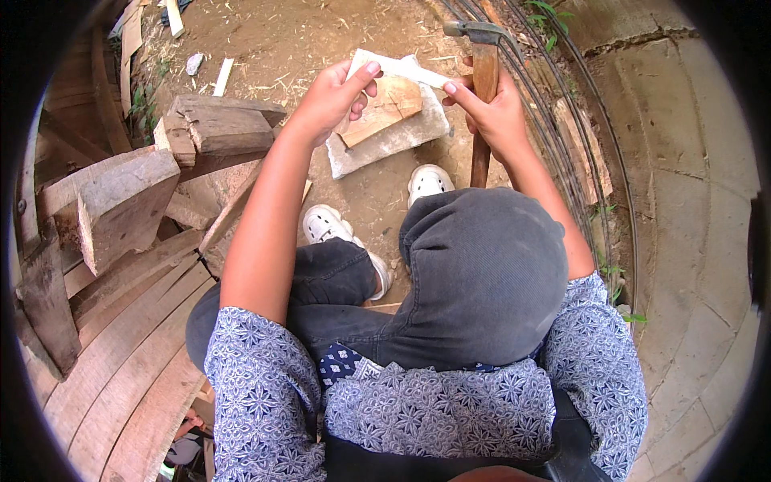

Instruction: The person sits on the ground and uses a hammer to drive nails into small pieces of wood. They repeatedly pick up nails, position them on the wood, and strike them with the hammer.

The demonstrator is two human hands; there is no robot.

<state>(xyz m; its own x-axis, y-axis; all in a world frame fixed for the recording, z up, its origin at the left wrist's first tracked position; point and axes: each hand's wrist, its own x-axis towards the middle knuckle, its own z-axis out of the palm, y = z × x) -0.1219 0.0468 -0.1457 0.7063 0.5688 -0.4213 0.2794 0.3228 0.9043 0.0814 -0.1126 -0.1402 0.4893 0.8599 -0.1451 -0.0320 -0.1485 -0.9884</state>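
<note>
Between my hands stretches a thin pale strip [411, 71], perhaps a wood shaving; it bends near its left end. My left hand [339, 96] pinches that end between thumb and fingers. The thumb and fingertips of my right hand [494, 108] are at its other end. A hammer [485, 72] with a metal head and brown wooden handle is also in my right hand, head up, handle pointing down toward my knee. Below the strip, a flat wood block [385, 111] with a notched edge lies on a pale stone slab [389, 153].
Stacked wood blocks [128, 201] and long planks [148, 361] fill the left side. Dark metal rods [562, 104] run along the right, next to a concrete surface [683, 201]. Wood chips lie scattered on the dirt ground [265, 36]. My white shoes [325, 225] are near the slab.
</note>
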